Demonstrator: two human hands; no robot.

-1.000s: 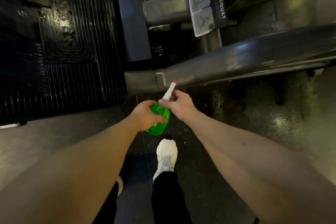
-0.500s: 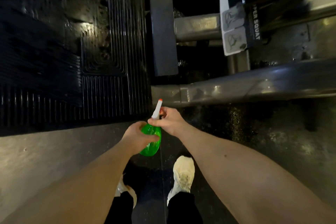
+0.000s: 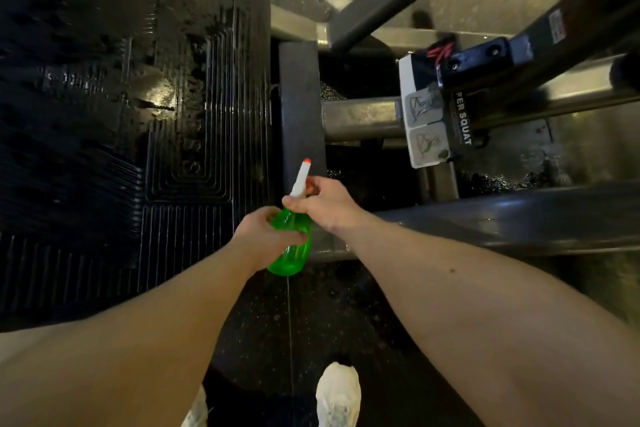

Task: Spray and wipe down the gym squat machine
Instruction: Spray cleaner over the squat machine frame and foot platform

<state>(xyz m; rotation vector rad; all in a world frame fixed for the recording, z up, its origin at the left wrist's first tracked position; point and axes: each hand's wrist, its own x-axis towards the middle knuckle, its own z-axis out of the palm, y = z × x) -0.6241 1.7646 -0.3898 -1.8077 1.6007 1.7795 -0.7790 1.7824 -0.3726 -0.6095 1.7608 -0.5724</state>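
Your left hand [image 3: 265, 236] wraps the green body of the spray bottle [image 3: 293, 258]. Your right hand [image 3: 323, 206] grips its white trigger head. The bottle is held between the wet black footplate [image 3: 194, 135] and the grey frame rail [image 3: 502, 215], with the nozzle pointing away from you.

"PER SQUAT", first letters apparently hidden, on the black label [image 3: 462, 120] of the squat machine [image 3: 519, 215]
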